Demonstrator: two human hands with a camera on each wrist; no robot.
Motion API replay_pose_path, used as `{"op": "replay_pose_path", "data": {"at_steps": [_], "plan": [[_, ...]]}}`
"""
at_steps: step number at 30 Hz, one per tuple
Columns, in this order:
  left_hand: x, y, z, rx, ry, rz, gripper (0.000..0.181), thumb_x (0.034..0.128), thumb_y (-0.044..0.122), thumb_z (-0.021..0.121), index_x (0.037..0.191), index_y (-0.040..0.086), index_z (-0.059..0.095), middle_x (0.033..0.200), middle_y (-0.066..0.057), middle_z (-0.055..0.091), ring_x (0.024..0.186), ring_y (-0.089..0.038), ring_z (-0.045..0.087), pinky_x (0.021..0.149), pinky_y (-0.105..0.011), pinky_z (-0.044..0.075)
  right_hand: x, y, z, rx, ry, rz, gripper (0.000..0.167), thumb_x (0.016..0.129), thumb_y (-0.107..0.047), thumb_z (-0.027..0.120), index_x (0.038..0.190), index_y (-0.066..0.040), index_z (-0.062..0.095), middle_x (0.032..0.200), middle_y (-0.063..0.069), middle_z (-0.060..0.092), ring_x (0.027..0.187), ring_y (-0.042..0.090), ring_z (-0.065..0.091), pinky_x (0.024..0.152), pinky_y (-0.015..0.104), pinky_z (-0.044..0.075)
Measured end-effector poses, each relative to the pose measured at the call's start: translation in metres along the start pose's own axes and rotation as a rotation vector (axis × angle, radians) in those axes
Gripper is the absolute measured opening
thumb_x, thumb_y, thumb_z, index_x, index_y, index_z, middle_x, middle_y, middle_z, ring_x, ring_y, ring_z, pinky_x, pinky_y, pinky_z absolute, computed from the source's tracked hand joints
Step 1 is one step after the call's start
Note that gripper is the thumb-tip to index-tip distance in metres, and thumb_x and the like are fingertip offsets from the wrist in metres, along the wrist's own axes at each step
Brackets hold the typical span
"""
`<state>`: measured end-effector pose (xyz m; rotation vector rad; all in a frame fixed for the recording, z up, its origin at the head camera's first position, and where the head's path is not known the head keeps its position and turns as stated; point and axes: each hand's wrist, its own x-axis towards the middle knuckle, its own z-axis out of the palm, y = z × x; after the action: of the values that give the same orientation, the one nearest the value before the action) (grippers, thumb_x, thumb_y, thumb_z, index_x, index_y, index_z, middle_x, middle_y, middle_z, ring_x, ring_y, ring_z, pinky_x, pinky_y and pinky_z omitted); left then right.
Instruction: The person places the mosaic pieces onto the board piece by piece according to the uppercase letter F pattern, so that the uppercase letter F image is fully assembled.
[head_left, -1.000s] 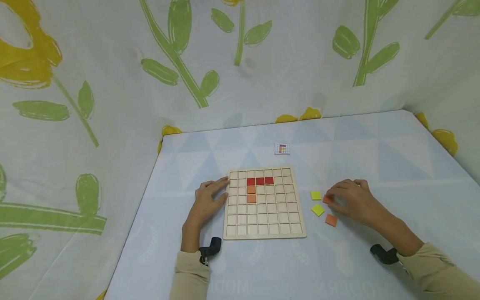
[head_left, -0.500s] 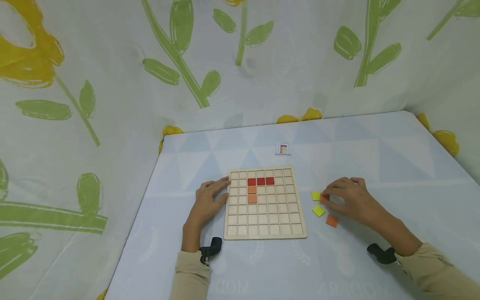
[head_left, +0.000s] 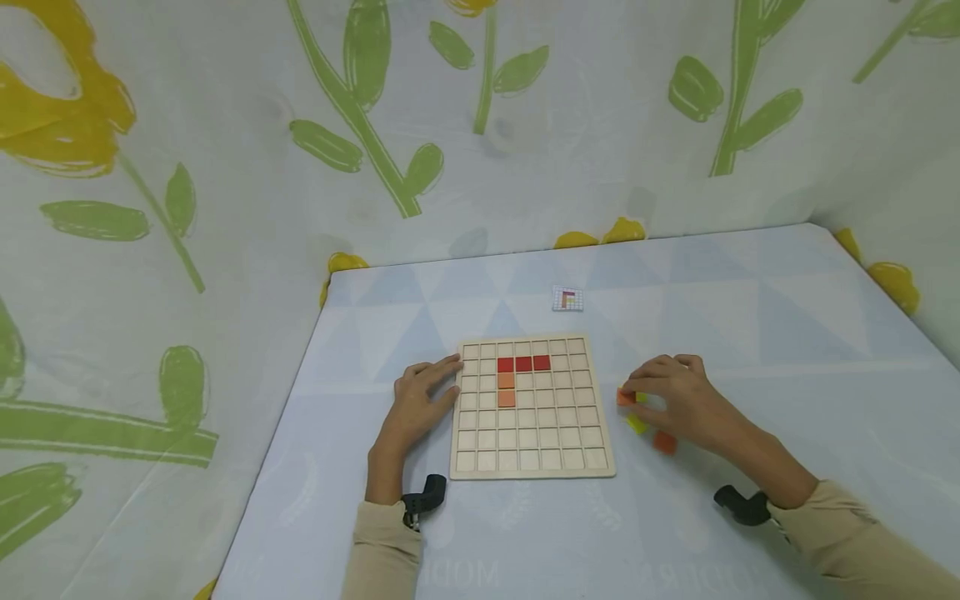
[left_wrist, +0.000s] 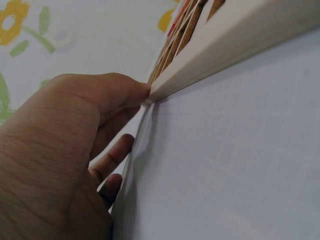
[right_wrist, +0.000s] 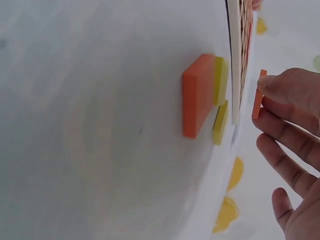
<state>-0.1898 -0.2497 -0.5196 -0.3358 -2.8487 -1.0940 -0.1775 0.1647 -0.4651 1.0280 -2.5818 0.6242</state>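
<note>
My right hand (head_left: 682,400) pinches an orange square tile (right_wrist: 258,95) between thumb and fingers, raised off the table. Below it lie another orange tile (head_left: 664,442) and two yellow tiles (right_wrist: 220,80), partly hidden by the hand in the head view. A wooden grid board (head_left: 528,437) lies flat to the left of these tiles. Three red tiles (head_left: 523,364) form a row in its upper cells, with two orange tiles (head_left: 507,389) in a column under the leftmost red one. My left hand (head_left: 417,404) rests against the board's left edge, thumb and fingertips touching it.
A small card (head_left: 567,299) printed with a coloured grid pattern lies on the table beyond the board. The pale patterned table (head_left: 337,350) meets a flower-print cloth (head_left: 247,125) at its back and sides.
My right hand has lifted the orange tile and carried it left, over the yellow tiles toward the board. The left hand stays at the board's edge.
</note>
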Motion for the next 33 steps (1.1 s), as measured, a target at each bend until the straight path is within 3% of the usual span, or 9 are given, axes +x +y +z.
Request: {"op": "replay_pose_path", "data": {"at_steps": [7, 19, 26, 33], "plan": [[0.000, 0.000, -0.001, -0.004, -0.006, -0.001, 0.043, 0.0984, 0.028, 0.063, 0.141, 0.024, 0.060, 0.150, 0.014, 0.048, 0.132, -0.025, 0.039, 0.109, -0.052, 0.021, 0.013, -0.009, 0.006, 0.007, -0.044, 0.005, 0.023, 0.072, -0.011, 0.089, 0.092, -0.015, 0.079, 0.096, -0.005, 0.069, 0.098, 0.022, 0.061, 0.090, 0.054, 0.032], [-0.001, 0.005, -0.003, -0.017, -0.021, -0.004, 0.042, 0.0995, 0.027, 0.062, 0.141, 0.022, 0.060, 0.151, 0.011, 0.048, 0.133, -0.026, 0.039, 0.110, -0.052, 0.020, 0.033, -0.022, 0.023, 0.032, 0.017, -0.125, 0.025, 0.068, -0.011, 0.092, 0.089, -0.015, 0.079, 0.092, -0.005, 0.071, 0.096, 0.021, 0.061, 0.085, 0.050, 0.035], [-0.001, 0.006, -0.003, -0.019, -0.019, -0.018, 0.042, 0.0988, 0.026, 0.063, 0.141, 0.022, 0.060, 0.150, 0.012, 0.048, 0.134, -0.026, 0.038, 0.111, -0.052, 0.018, 0.046, -0.034, 0.026, 0.064, -0.043, -0.108, 0.022, 0.072, -0.012, 0.090, 0.092, -0.014, 0.080, 0.095, -0.004, 0.072, 0.100, 0.021, 0.061, 0.087, 0.049, 0.035], [-0.001, 0.007, -0.003, -0.006, -0.015, -0.029, 0.043, 0.0978, 0.026, 0.064, 0.141, 0.023, 0.060, 0.150, 0.014, 0.048, 0.134, -0.025, 0.038, 0.111, -0.051, 0.020, 0.059, -0.046, 0.032, 0.065, -0.052, -0.136, 0.019, 0.074, -0.013, 0.089, 0.090, -0.013, 0.080, 0.092, -0.004, 0.072, 0.098, 0.020, 0.062, 0.088, 0.050, 0.038]]}}
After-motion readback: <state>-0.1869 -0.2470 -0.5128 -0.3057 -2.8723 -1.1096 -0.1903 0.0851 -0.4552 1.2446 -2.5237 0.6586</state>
